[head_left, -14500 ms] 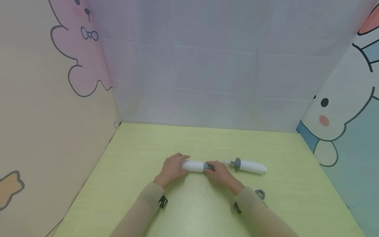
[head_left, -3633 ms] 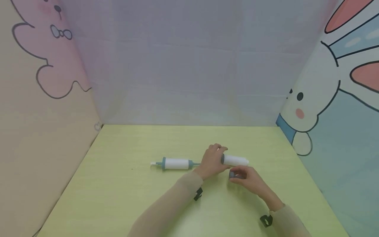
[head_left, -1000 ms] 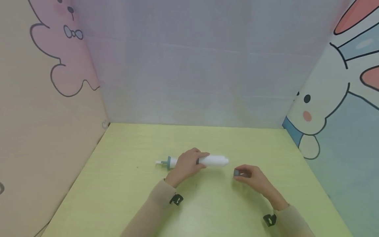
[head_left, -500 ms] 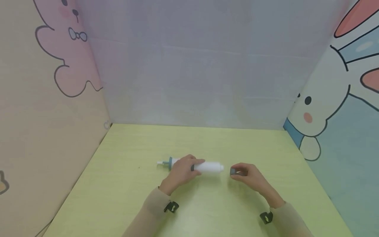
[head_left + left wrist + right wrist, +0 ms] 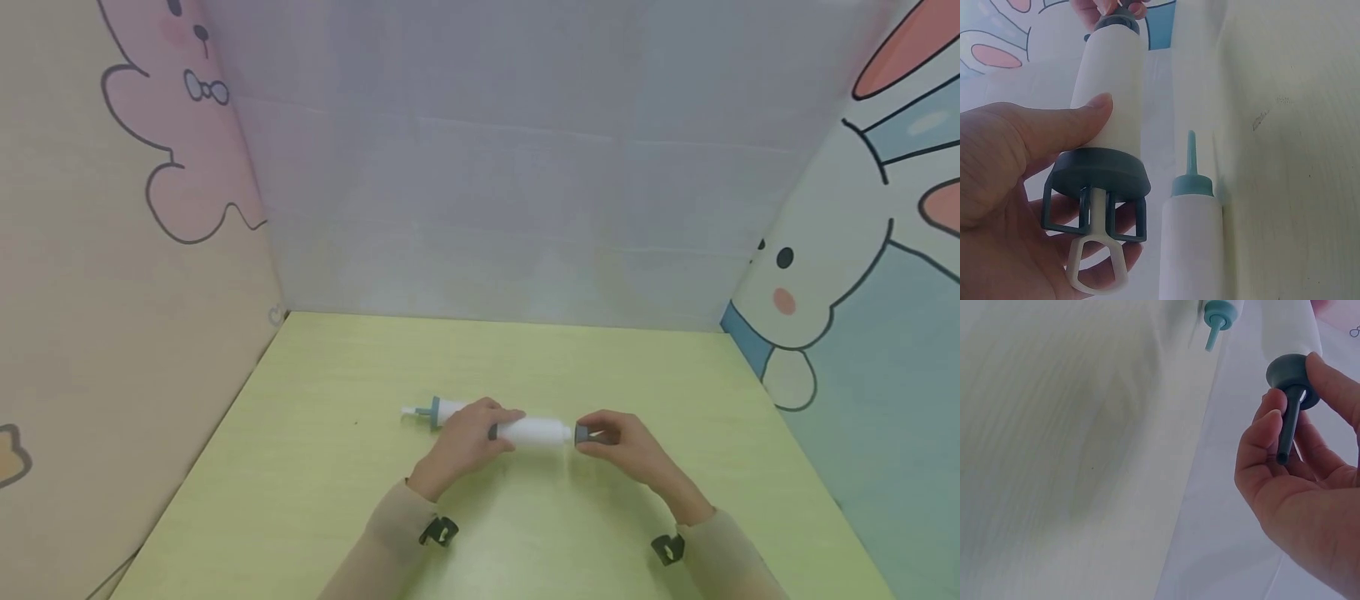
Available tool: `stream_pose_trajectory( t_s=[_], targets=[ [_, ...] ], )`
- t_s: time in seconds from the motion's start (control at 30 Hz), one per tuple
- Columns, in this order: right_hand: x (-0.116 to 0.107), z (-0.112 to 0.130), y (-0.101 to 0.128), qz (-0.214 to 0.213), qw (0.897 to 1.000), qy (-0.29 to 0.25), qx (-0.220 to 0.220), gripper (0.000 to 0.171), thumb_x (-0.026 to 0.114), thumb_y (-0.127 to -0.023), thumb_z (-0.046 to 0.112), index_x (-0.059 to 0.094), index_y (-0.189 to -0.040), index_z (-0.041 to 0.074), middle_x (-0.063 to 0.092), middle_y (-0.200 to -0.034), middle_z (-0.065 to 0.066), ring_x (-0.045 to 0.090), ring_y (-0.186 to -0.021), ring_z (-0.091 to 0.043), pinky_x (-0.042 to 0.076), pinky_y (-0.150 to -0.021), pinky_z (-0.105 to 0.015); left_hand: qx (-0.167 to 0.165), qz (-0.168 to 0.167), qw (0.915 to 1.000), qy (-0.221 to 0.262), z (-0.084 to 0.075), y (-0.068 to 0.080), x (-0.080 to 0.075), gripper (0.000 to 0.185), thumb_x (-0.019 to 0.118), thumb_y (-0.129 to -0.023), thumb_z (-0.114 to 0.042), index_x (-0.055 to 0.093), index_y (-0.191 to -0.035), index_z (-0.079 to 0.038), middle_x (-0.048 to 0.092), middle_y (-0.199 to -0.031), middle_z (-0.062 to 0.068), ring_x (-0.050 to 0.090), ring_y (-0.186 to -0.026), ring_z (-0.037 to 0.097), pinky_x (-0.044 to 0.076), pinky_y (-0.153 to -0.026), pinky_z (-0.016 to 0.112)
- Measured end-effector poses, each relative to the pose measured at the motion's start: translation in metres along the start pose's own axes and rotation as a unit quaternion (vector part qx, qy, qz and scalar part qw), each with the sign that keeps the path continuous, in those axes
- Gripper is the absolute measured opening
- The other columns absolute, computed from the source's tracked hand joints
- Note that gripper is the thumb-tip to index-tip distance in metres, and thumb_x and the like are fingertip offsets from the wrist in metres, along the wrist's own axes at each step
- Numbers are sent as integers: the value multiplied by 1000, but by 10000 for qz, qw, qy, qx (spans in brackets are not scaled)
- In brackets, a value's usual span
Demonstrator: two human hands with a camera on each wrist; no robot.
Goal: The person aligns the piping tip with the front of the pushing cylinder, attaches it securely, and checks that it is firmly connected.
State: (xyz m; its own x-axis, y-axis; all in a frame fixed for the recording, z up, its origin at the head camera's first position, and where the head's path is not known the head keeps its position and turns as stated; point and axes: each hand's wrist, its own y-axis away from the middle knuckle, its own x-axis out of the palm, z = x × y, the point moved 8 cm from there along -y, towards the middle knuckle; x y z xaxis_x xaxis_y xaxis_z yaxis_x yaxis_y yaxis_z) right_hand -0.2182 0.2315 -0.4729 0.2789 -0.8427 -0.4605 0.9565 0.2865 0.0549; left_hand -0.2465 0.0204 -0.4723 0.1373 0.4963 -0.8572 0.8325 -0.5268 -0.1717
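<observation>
A white plastic syringe-like tube (image 5: 534,432) is above the counter's (image 5: 315,467) middle, gripped by the left hand (image 5: 463,437). The right hand (image 5: 626,442) pinches a grey nozzle cap (image 5: 1291,378) against its end; misalignment could cross-thread it.

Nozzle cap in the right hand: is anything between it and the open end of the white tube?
Nothing visible. The right hand pinches the nozzle cap right at the end of the white tube, which the left hand grips.

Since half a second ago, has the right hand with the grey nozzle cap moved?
Yes. The right hand has carried the nozzle cap leftward over the green table, closing the gap to the white tube end.
</observation>
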Motion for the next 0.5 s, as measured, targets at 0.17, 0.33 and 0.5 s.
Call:
stream_pose_trajectory(
  t_s=[0.17,0.33,0.5],
  targets=[
    [2,4,-2,24,9999,76,-63,38,71,-83,19,61,-114,-1,63,-110,-17,65,-94,-25,52,-75,-25,31,-43,10000,-31,-3,0,-1,45,74,-78,-32,63,-122,-31,63,-108,1,58,-85,12,45,-66,25],
    [3,2,-6,-23,9999,104,-89,37,72,-83,22,62,-113,3,64,-110,-15,65,-93,-22,52,-75,-25,-18,44,10000,-1,-6,-1,-3,45,74,-80,-32,62,-123,-30,62,-109,1,57,-85,12,45,-68,25],
    [3,2,-9,7,9998,143,-142,36,72,-83,25,63,-112,5,64,-110,-14,66,-92,-21,53,-76,-25,-17,69,10000,20,-6,0,-4,45,73,-80,-32,62,-123,-29,62,-109,1,56,-87,13,46,-72,27]
  ],
)
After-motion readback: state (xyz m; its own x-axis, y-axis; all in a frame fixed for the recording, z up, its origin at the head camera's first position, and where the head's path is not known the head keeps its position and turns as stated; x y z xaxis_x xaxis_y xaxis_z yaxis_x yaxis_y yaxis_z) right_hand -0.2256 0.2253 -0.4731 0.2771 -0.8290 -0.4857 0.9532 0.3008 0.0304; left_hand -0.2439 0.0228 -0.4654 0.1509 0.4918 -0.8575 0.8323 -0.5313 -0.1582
